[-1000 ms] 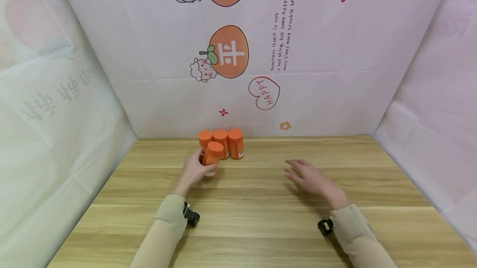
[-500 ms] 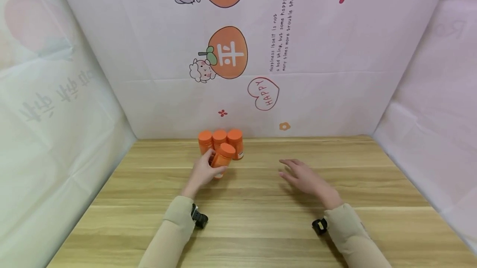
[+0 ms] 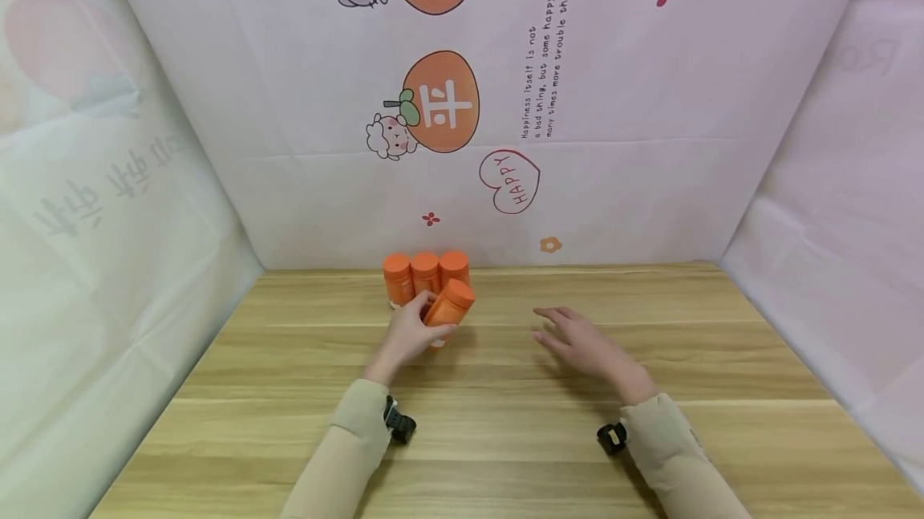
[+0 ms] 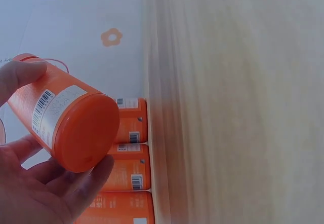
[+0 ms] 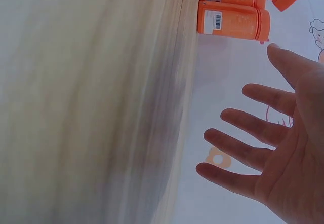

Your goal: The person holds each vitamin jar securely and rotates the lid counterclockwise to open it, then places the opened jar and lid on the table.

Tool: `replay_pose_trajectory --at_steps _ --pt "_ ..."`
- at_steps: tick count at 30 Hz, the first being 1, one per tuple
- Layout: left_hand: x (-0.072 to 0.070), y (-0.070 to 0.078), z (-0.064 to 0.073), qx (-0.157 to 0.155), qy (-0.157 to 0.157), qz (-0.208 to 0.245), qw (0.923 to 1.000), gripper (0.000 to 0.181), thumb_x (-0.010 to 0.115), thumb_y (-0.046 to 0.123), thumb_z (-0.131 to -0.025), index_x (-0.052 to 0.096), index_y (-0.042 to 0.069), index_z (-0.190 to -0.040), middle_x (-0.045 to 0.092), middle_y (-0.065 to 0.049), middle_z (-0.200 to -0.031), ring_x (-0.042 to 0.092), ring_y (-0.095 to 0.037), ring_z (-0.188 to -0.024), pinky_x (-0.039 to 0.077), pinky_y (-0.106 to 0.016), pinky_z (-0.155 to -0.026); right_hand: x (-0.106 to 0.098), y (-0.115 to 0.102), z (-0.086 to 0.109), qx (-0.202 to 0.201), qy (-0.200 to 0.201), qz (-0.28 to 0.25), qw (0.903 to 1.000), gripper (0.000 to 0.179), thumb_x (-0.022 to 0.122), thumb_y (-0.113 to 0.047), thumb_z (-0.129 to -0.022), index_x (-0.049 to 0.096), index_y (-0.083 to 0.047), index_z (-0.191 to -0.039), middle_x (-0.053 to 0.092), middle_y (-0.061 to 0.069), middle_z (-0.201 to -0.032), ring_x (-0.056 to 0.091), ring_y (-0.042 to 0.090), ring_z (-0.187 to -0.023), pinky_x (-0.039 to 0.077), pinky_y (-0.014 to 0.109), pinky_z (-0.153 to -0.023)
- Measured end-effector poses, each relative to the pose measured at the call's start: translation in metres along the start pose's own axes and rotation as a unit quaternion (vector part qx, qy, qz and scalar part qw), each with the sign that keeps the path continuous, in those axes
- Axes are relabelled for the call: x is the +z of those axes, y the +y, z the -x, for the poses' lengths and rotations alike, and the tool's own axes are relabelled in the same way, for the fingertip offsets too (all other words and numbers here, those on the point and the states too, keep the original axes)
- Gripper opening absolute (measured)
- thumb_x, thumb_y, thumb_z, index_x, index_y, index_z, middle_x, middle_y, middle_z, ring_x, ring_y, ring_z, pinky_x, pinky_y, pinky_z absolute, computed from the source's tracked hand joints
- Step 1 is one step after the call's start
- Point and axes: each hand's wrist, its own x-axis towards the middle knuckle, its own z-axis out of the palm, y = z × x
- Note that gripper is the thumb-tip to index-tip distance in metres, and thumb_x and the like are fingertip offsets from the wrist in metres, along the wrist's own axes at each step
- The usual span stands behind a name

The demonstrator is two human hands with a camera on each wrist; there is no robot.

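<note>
My left hand (image 3: 408, 334) grips an orange plastic bottle (image 3: 449, 305) with an orange lid, its top leaning to the right. In the left wrist view, thumb and fingers wrap this bottle, and its round base and white barcode label show; it is held off the table. Close behind it, three matching bottles (image 3: 399, 285) stand upright in a row, the rightmost partly hidden by the held one. My right hand (image 3: 581, 346) hovers over the table to the right, fingers spread and relaxed, holding nothing. The right wrist view shows its palm apart from the bottles (image 5: 234, 21).
A wooden table (image 3: 505, 423) spans the lower half. White printed cloth (image 3: 613, 102) rises behind the bottles and along both sides. Dark wrist cameras (image 3: 399, 421) sit at both beige cuffs.
My left hand has carried the bottle rightward in front of the row, and the bottle tilts further to the right. My right hand has drifted slightly left, still holding nothing.
</note>
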Motion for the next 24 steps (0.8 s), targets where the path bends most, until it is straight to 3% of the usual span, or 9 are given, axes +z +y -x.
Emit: replay_pose_trajectory --at_steps 13,24 --pt "0.012 0.009 -0.002 0.019 -0.020 -0.011 0.9996 0.041 0.076 0.035 -0.077 0.058 0.019 -0.111 0.064 -0.001 -0.097 0.057 -0.015 -0.077 0.047 -0.030 -0.067 0.003 -0.007 -0.005 0.001 0.006 -0.020 0.9998 0.052 0.048 -0.041 -0.097 0.044 -0.014 -0.142 0.046 0.017 -0.141 0.045 0.036 -0.128 0.037 0.054 -0.102" --pt "0.023 0.016 -0.001 0.028 -0.040 -0.021 0.9986 0.047 0.078 0.035 -0.076 0.060 0.017 -0.114 0.065 -0.002 -0.100 0.057 -0.014 -0.080 0.047 -0.030 -0.068 0.005 -0.012 -0.009 -0.002 0.018 -0.025 0.9995 0.053 0.045 -0.046 -0.097 0.044 -0.016 -0.141 0.048 0.011 -0.140 0.045 0.032 -0.129 0.037 0.052 -0.103"
